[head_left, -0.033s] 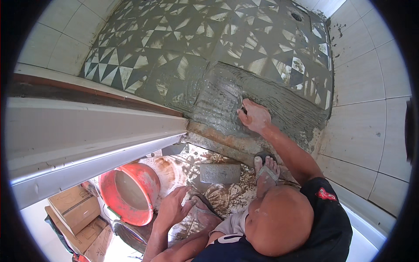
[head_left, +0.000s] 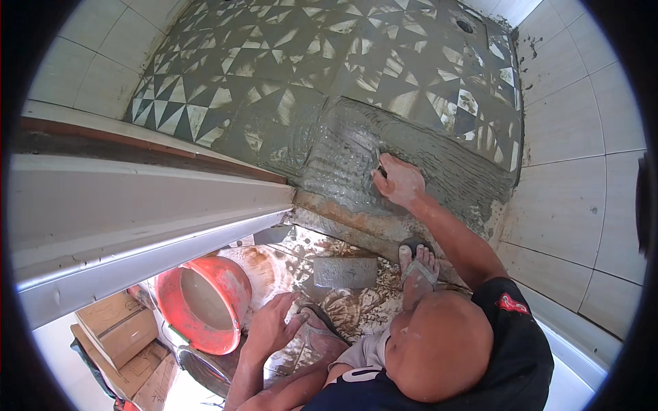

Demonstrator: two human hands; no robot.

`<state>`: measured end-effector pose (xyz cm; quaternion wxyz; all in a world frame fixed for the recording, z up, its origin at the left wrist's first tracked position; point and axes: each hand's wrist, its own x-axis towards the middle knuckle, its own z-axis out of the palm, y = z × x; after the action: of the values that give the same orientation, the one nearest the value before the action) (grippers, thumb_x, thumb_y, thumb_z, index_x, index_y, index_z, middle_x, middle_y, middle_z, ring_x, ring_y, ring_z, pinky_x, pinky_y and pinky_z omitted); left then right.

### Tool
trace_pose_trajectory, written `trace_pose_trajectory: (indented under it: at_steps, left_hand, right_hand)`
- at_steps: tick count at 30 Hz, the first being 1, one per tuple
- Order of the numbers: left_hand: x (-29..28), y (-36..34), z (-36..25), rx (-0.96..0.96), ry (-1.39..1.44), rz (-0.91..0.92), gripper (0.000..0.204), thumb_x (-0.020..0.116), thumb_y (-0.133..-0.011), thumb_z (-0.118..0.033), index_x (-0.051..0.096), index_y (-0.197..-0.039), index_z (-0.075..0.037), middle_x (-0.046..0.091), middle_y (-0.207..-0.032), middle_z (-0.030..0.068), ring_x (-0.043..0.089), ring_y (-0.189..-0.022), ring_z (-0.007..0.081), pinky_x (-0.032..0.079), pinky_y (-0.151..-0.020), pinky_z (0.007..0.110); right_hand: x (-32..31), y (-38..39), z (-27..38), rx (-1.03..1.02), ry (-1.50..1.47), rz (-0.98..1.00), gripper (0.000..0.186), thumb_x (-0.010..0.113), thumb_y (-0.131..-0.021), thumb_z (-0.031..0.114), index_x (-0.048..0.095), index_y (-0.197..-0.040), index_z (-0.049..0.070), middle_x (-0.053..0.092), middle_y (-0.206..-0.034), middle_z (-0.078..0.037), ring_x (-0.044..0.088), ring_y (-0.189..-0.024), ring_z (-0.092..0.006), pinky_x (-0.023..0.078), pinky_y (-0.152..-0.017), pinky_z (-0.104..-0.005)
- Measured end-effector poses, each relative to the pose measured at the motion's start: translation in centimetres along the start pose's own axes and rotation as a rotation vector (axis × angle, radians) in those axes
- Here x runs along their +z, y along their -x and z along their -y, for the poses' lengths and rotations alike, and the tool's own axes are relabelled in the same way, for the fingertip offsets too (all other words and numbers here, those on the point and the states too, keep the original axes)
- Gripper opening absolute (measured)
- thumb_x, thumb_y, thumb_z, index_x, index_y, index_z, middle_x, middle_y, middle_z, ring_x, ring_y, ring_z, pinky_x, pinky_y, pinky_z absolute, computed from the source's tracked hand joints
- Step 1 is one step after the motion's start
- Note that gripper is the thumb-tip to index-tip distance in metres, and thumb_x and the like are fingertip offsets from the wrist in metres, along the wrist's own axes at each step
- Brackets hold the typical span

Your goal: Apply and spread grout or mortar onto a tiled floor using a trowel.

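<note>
No words or numbers can be read with certainty. At four o'clock, on the dark shirt sleeve, sits a red patch bearing a white, curling emblem; it is too small to tell whether letters form part of it. Near six o'clock, the navy shirt front carries a white marking with a dark curved line, cut by folds. At eight o'clock, the upper cardboard box and lower cardboard box show faint dark printing, too blurred to make out.
</note>
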<state>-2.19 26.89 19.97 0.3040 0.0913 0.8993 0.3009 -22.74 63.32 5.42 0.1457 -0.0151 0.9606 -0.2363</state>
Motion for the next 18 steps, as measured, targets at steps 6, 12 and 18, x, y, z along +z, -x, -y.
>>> trace_pose_trajectory:
  at_steps: [6, 12, 18]
  left_hand:
    - [0.0, -0.2, 0.0, -0.049, 0.013, 0.026, 0.049, 0.075, -0.096, -0.028, 0.065, -0.136, -0.003, 0.070, -0.132, 0.0223, 0.070, -0.115, 0.0433, 0.057, -0.096, 0.049]
    - [0.2, -0.1, 0.4, -0.053, 0.022, 0.033, 0.050, 0.075, -0.097, -0.030, 0.065, -0.137, -0.002, 0.070, -0.132, 0.0236, 0.069, -0.118, 0.0437, 0.056, -0.099, 0.049]
    - [0.3, 0.5, 0.4, -0.056, 0.041, 0.039, 0.051, 0.075, -0.097, -0.030, 0.065, -0.138, -0.002, 0.070, -0.132, 0.0238, 0.070, -0.116, 0.0441, 0.057, -0.097, 0.049]
  right_hand:
    - [-0.2, -2.2, -0.4, -0.067, 0.006, -0.112, 0.040, 0.056, -0.100, 0.040, 0.057, -0.112, 0.002, 0.072, -0.111, -0.023, 0.071, -0.101, -0.0486, 0.056, -0.089, -0.0572]
    - [-0.8, -4.7, -1.0, -0.043, 0.014, -0.135, 0.041, 0.054, -0.100, 0.041, 0.056, -0.113, 0.002, 0.073, -0.114, -0.023, 0.070, -0.106, -0.0472, 0.055, -0.094, -0.0562]
    - [-1.5, -4.8, 0.0, 0.038, -0.018, -0.090, 0.042, 0.053, -0.100, 0.042, 0.056, -0.116, 0.003, 0.073, -0.114, -0.023, 0.070, -0.107, -0.0470, 0.054, -0.095, -0.0556]
